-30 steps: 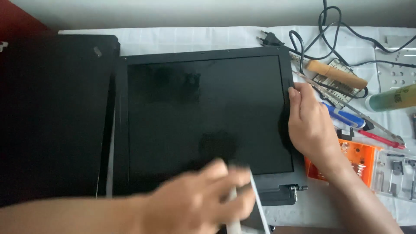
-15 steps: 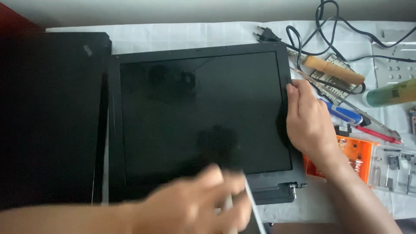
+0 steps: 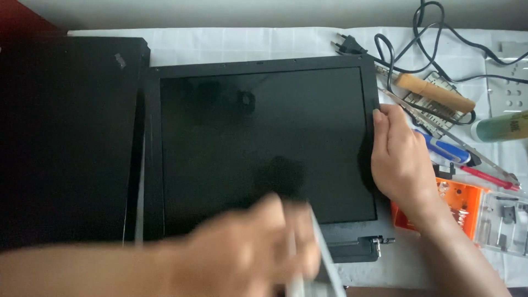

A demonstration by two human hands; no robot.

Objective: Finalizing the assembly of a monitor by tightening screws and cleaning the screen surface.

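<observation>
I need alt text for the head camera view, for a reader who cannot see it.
A right hand steadies the right edge of a black laptop screen panel lying flat; the blurred left hand holds a thin pale tool at its lower edge. Hand tools lie alongside.

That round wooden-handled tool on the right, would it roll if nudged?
Probably: the wooden-handled tool looks cylindrical and lies on a ridged metal piece. Its attached black cord might drag and stop it. It seems stiff.
</observation>
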